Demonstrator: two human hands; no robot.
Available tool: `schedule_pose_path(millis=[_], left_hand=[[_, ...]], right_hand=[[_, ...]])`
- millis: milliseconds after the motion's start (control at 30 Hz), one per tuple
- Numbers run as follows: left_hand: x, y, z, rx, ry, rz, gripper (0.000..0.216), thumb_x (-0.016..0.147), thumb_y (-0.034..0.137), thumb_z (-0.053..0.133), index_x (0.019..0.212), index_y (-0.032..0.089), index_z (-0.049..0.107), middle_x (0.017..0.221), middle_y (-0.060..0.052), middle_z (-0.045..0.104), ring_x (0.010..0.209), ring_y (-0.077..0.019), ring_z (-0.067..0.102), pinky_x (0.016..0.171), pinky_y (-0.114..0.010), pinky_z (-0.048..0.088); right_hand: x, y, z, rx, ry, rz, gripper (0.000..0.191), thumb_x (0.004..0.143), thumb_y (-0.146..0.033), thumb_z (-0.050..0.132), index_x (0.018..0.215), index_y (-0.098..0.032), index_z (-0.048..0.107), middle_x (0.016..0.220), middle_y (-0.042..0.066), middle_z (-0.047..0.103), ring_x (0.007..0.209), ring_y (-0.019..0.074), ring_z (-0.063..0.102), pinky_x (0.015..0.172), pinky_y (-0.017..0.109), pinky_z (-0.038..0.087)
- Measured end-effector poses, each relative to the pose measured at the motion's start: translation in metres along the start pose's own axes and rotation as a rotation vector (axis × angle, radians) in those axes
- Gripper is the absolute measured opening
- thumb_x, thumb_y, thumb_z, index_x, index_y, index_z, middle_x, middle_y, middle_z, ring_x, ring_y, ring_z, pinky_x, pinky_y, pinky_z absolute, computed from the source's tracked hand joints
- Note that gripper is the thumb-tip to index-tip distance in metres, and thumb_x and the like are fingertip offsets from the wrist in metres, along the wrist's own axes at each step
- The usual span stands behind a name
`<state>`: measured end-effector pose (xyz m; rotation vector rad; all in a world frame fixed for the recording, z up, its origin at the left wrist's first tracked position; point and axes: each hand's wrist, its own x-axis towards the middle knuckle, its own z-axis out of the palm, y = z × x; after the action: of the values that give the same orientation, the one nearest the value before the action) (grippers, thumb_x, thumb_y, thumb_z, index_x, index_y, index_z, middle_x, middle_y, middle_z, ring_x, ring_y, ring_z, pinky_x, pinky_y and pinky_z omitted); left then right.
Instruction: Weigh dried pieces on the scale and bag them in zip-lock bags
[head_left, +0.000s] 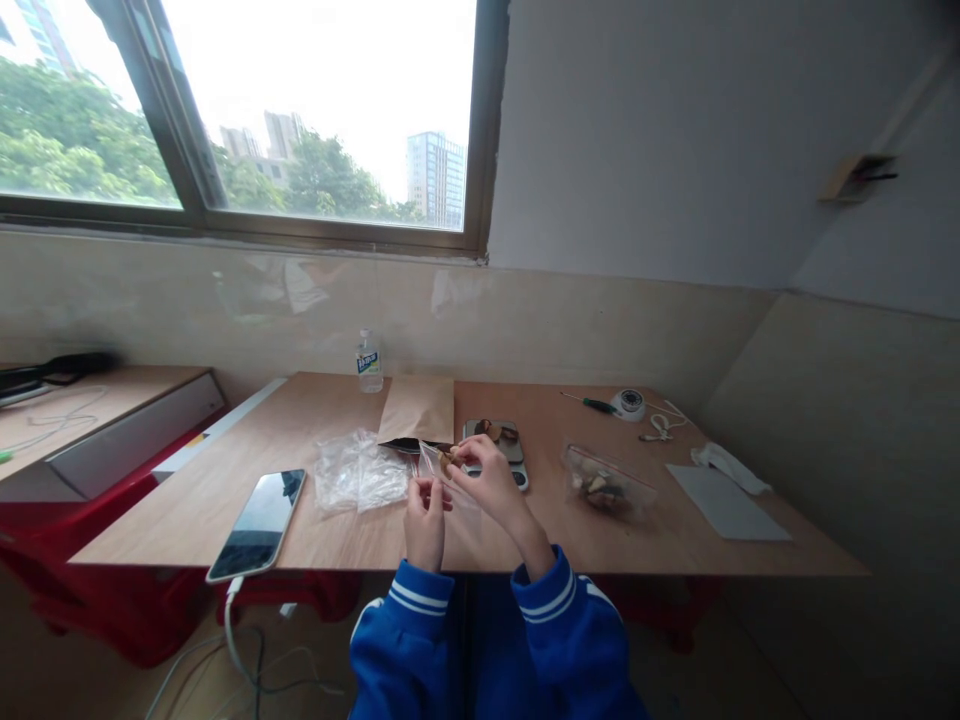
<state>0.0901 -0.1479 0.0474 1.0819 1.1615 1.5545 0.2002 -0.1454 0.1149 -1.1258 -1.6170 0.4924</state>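
Note:
My left hand [426,518] is closed on the edge of a clear plastic bag [466,512] near the table's front. Between the fingertips of my right hand [489,480] is a small brown dried piece [448,460], held at the top of that bag. Just behind my hands sits a kitchen scale [514,450] with several dark brown dried pieces [496,432] on its plate. A brown paper bag [420,408] lies with its dark mouth toward me, partly behind my fingers. Left of my hands is a crumpled heap of clear plastic bags [360,472].
A zip bag of dried pieces [604,488] lies right of the scale. Farther right are a white sheet [726,502], a screwdriver [598,405] and a dome camera [628,403]. A phone [259,522] with a cable lies front left; a bottle [369,362] stands behind.

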Motion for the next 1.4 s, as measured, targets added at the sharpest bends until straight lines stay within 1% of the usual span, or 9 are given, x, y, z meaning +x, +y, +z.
schedule_pose_path(millis=[200,400,500,700,933,1067,1167,1300,1400], left_hand=[[0.003,-0.003,-0.005,0.03,0.024,-0.011,0.033,0.072,0.049,0.057,0.075,0.018,0.048,0.063,0.001,0.055,0.056,-0.0119,0.055,0.056,-0.027,0.047],[0.005,-0.003,-0.006,0.037,0.012,-0.025,0.031,0.072,0.047,0.056,0.078,0.018,0.047,0.067,0.002,0.053,0.055,-0.0103,0.054,0.055,-0.026,0.047],[0.004,0.001,-0.004,0.005,-0.008,-0.041,0.034,0.069,0.048,0.057,0.08,0.017,0.048,0.071,0.001,0.054,0.057,-0.0103,0.054,0.056,-0.025,0.047],[0.001,0.008,-0.002,-0.093,-0.002,-0.162,0.042,0.064,0.055,0.058,0.079,0.018,0.045,0.073,0.003,0.053,0.052,-0.0081,0.054,0.056,-0.027,0.049],[0.002,0.01,-0.001,-0.141,0.015,-0.155,0.041,0.065,0.052,0.061,0.08,0.018,0.044,0.068,0.004,0.055,0.05,-0.0096,0.057,0.056,-0.028,0.051],[0.005,0.005,-0.004,-0.141,0.038,-0.167,0.042,0.063,0.052,0.062,0.078,0.017,0.044,0.066,0.004,0.056,0.049,-0.0106,0.058,0.054,-0.028,0.05],[0.006,0.003,-0.007,-0.135,0.041,-0.174,0.041,0.063,0.051,0.061,0.078,0.017,0.045,0.068,0.003,0.057,0.049,-0.0108,0.058,0.054,-0.028,0.05],[0.008,0.005,-0.01,-0.116,0.028,-0.174,0.04,0.062,0.051,0.061,0.076,0.017,0.046,0.068,0.003,0.058,0.051,-0.0108,0.058,0.055,-0.029,0.051],[0.01,0.006,-0.012,-0.099,0.016,-0.175,0.042,0.059,0.052,0.063,0.075,0.017,0.047,0.066,0.003,0.057,0.051,-0.0104,0.057,0.055,-0.028,0.051]], right_hand=[[-0.001,-0.013,-0.012,0.062,-0.142,-0.078,0.006,0.075,-0.023,0.063,0.079,-0.019,0.062,0.096,0.004,0.06,0.09,0.0158,0.059,0.079,0.029,0.05],[-0.004,-0.022,-0.018,0.367,-0.186,0.007,0.019,0.074,-0.032,0.067,0.088,-0.019,0.064,0.101,0.005,0.061,0.091,0.0159,0.061,0.082,0.03,0.051],[-0.006,-0.013,-0.012,0.443,-0.225,0.057,0.023,0.072,-0.036,0.068,0.087,-0.019,0.062,0.09,0.003,0.064,0.085,0.0155,0.063,0.08,0.029,0.052],[-0.006,0.022,0.001,0.144,-0.026,0.115,0.013,0.074,-0.028,0.065,0.079,-0.017,0.064,0.082,0.004,0.064,0.076,0.0162,0.063,0.072,0.029,0.052],[0.003,0.022,-0.009,-0.019,-0.066,-0.029,0.025,0.081,-0.019,0.052,0.102,-0.023,0.064,0.104,0.004,0.066,0.099,0.0171,0.059,0.089,0.032,0.044],[0.019,0.064,-0.012,0.026,0.055,0.031,0.028,0.084,-0.021,0.044,0.104,-0.02,0.063,0.104,0.006,0.066,0.095,0.0168,0.061,0.084,0.032,0.047],[0.031,0.101,-0.009,-0.194,0.144,0.045,0.031,0.083,-0.024,0.046,0.109,-0.019,0.061,0.118,0.011,0.058,0.112,0.021,0.052,0.093,0.037,0.041],[0.039,0.131,0.004,-0.594,0.022,0.091,0.05,0.077,-0.037,0.059,0.123,-0.021,0.051,0.132,0.015,0.045,0.126,0.0296,0.036,0.099,0.046,0.032],[0.04,0.139,0.013,-0.722,-0.038,0.088,0.045,0.077,-0.036,0.059,0.12,-0.022,0.053,0.125,0.014,0.049,0.119,0.0304,0.04,0.096,0.046,0.033]])
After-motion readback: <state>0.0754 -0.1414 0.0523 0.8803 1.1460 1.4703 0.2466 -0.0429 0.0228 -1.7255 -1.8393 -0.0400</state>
